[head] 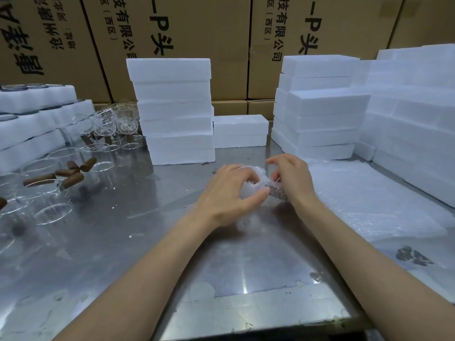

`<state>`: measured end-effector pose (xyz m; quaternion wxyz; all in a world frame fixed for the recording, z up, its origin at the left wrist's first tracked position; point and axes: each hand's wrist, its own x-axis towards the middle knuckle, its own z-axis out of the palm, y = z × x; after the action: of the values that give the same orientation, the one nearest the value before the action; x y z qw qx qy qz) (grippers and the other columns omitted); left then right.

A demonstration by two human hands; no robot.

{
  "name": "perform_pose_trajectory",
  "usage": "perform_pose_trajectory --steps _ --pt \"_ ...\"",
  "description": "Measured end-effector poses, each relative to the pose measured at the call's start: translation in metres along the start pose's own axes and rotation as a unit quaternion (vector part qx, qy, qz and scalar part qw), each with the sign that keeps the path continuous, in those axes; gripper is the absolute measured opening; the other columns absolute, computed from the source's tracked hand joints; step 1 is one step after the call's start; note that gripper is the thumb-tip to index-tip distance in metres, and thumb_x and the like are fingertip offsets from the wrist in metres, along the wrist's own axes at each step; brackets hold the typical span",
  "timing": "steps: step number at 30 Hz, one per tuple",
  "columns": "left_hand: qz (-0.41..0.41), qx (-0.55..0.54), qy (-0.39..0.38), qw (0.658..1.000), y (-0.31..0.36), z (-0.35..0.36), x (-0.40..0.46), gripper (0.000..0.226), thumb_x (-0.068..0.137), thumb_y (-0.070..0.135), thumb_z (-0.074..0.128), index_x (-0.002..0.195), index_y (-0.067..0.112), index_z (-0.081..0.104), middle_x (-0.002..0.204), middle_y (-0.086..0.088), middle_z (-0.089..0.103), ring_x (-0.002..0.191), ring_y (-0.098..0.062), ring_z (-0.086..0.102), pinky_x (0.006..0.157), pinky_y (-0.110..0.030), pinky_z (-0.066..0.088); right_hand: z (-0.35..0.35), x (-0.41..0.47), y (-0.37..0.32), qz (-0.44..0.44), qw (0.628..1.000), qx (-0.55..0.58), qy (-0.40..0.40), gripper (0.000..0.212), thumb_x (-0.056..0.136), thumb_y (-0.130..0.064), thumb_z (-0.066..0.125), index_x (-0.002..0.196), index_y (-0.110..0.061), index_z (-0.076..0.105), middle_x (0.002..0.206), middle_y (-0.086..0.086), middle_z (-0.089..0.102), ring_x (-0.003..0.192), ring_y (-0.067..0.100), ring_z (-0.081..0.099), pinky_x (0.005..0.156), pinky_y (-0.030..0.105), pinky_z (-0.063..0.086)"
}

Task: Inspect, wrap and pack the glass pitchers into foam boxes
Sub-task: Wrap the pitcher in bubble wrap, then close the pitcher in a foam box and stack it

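Wrapped pitcher [253,185] sits at bench [147,242] centre, between both hands. Left hand [229,193] grip curled over its near-left side, thumb pressed into bubble wrap. Right hand [291,178] grip pinches wrap edge at its right end, where brown handle appears to point right. Long axis judged left-right. Single foam box [240,131] lies directly far of bundle, both hands about equally near. Spare wrap sheets [369,200] right.

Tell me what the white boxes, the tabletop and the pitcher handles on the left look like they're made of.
White boxes: likely expanded foam, matte, grainy, with crumbly edges. Tabletop: looks like brushed metal, probably stainless steel, judging by its grey sheen and blurred reflections. Pitcher handles: brown and matte, possibly wood; too small to be sure.
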<state>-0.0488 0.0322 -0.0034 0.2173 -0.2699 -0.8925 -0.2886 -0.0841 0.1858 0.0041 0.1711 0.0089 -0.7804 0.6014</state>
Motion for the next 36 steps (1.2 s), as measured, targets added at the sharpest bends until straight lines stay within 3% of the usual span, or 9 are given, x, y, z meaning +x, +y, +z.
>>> perform_pose_trajectory --steps 4,7,12,16,19,23,27,33,36 --pt "-0.079 -0.275 0.136 0.949 0.003 0.005 0.001 0.041 0.082 0.058 0.040 0.102 0.026 0.055 0.101 0.015 0.058 0.101 0.000 0.053 0.087 -0.013 0.037 -0.013 0.009 -0.001 0.146 0.974 0.175 -0.013 0.019 0.090 -0.020 0.046 0.090 -0.015 0.064 0.069 0.001 0.062 0.054 0.010 0.048 0.044 0.014 0.039" --pt "-0.209 -0.350 0.196 0.892 -0.011 0.009 0.012 0.021 0.093 0.044 0.041 0.099 0.030 0.055 0.101 0.014 0.059 0.105 -0.007 0.054 0.082 -0.011 0.038 -0.012 0.016 0.006 0.125 0.977 0.174 -0.015 0.020 0.094 -0.019 0.043 0.102 -0.016 0.061 0.091 -0.001 0.066 0.081 0.012 0.057 0.061 0.018 0.047" --pt "-0.323 -0.232 0.131 0.908 -0.049 0.026 0.043 0.039 0.100 0.011 0.037 0.139 0.010 0.045 0.139 -0.002 0.050 0.129 -0.018 0.045 0.102 -0.023 0.032 0.005 0.042 0.017 0.103 0.987 0.115 -0.035 0.028 0.098 -0.013 0.036 0.118 -0.016 0.055 0.112 -0.002 0.060 0.105 0.013 0.054 0.084 0.031 0.043" --pt "-0.316 -0.194 0.091 0.924 -0.067 0.034 0.073 0.044 0.103 0.013 0.034 0.147 0.007 0.034 0.152 -0.008 0.037 0.139 -0.021 0.035 0.112 -0.029 0.025 0.022 0.072 0.026 0.118 0.987 0.111 -0.020 0.022 0.095 -0.015 0.043 0.112 -0.022 0.055 0.112 -0.004 0.057 0.103 0.011 0.053 0.082 0.031 0.046" --pt "-0.331 -0.217 0.096 0.913 -0.080 0.037 0.092 0.047 0.104 0.019 0.034 0.149 0.009 0.028 0.154 -0.004 0.032 0.142 -0.020 0.029 0.113 -0.029 0.021 0.031 0.093 0.034 0.111 0.990 0.086 -0.017 0.016 0.094 -0.016 0.044 0.099 -0.025 0.055 0.103 -0.001 0.061 0.101 0.017 0.056 0.095 0.039 0.047" --pt "-0.346 -0.229 0.112 0.903 -0.097 0.040 0.110 0.026 0.100 0.013 0.035 0.121 0.009 0.049 0.118 -0.006 0.054 0.105 -0.020 0.049 0.082 -0.028 0.037 0.040 0.114 0.036 0.094 0.989 0.110 -0.017 0.026 0.092 -0.009 0.038 0.072 -0.018 0.053 0.073 0.004 0.055 0.073 0.019 0.053 0.063 0.028 0.042" --pt "-0.350 -0.228 0.120 0.901 -0.110 0.043 0.121 0.024 0.095 0.008 0.038 0.117 0.011 0.048 0.110 -0.008 0.055 0.094 -0.024 0.051 0.083 -0.033 0.042 0.048 0.131 0.039 0.091 0.994 0.053 -0.011 0.019 0.091 -0.010 0.033 0.097 -0.005 0.050 0.091 0.013 0.049 0.078 0.022 0.045 0.069 0.032 0.035" --pt "-0.356 -0.183 0.102 0.911 -0.118 0.044 0.132 0.034 0.093 0.008 0.041 0.127 0.007 0.042 0.124 -0.013 0.054 0.105 -0.029 0.052 0.086 -0.035 0.042 0.053 0.149 0.041 0.104 0.994 0.017 -0.015 0.040 0.092 -0.012 0.032 0.130 -0.004 0.043 0.110 0.011 0.055 0.085 0.020 0.049 0.064 0.030 0.036" --pt "-0.346 -0.147 0.084 0.923 -0.120 0.046 0.135 0.040 0.091 0.008 0.042 0.131 0.006 0.038 0.131 -0.014 0.050 0.117 -0.034 0.049 0.095 -0.039 0.043 0.055 0.157 0.041 0.115 0.993 -0.008 -0.026 0.044 0.090 -0.009 0.032 0.132 -0.006 0.040 0.103 0.012 0.052 0.080 0.021 0.045 0.060 0.030 0.031"
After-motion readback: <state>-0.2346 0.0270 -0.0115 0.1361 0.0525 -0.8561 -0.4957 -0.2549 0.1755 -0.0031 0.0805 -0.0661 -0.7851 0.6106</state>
